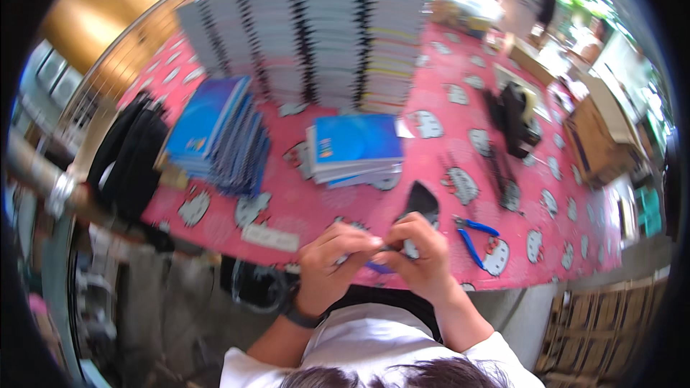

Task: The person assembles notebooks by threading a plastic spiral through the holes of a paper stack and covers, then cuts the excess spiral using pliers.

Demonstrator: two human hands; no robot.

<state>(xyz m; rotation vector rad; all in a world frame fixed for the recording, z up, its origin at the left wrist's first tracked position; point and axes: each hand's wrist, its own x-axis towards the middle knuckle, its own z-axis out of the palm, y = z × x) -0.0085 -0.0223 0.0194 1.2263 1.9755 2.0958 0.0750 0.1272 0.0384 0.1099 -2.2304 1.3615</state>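
In front of my body, at the table's near edge, both hands meet with their fingertips pinched together. My left hand (336,262), with a dark band on its wrist, is closed. Close against it, my right hand (424,255) is closed too. Something small and dark shows between the fingertips, too blurred to name, with a bit of blue-purple just below. Beyond my right hand lies a black pointed object (422,200), partly covered by the fingers. Blue-handled pliers (474,237) lie open to the right of that hand.
A pink patterned cloth (345,208) covers the table. Blue booklets (359,140) lie mid-table, with a taller pile of blue spiral notebooks (215,133) leftward. Tall stacks of spiral-bound books (330,39) stand behind. A black bag (129,158) is far left, a cardboard box (600,133) right.
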